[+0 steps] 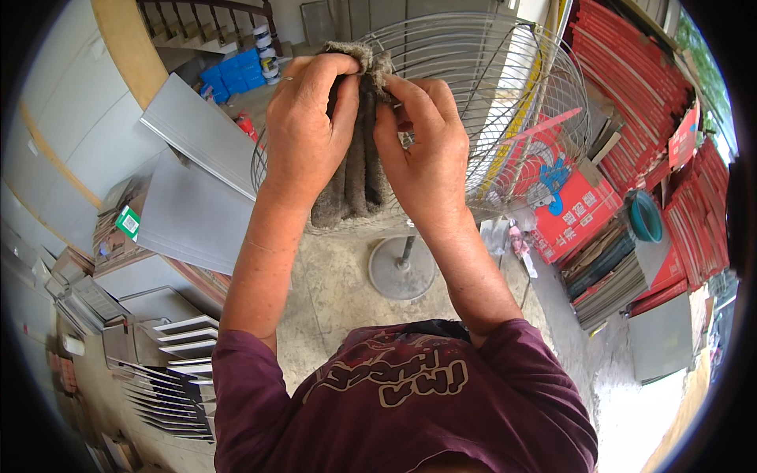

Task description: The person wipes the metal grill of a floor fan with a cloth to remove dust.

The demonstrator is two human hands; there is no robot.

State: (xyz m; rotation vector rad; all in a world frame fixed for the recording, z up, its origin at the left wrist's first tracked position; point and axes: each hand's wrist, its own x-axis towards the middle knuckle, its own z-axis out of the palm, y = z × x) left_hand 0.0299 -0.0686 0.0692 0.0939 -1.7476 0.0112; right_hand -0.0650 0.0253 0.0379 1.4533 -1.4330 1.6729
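Observation:
A dark grey, fuzzy cloth (347,189) hangs in folds at the front of a large wire fan guard (505,87). My left hand (311,118) is closed on the cloth's bunched top edge, with thumb and fingers pinched. Beside it, my right hand (426,130) pinches the same edge from the other side. Both hands are raised in front of the guard, close together. The cloth's lower end reaches the bottom of the guard. Under it, a round grey stand base (402,270) with a short pole sits on the floor. The cloth and my hands hide part of the guard.
Grey panels (185,213) lean at the left, above a rack of thin white-edged boards (177,363). Stacked red cardboard (631,71) fills the right side, with a teal basin (645,217) among it. Blue boxes (233,75) stand near the stairs (205,33) at the back.

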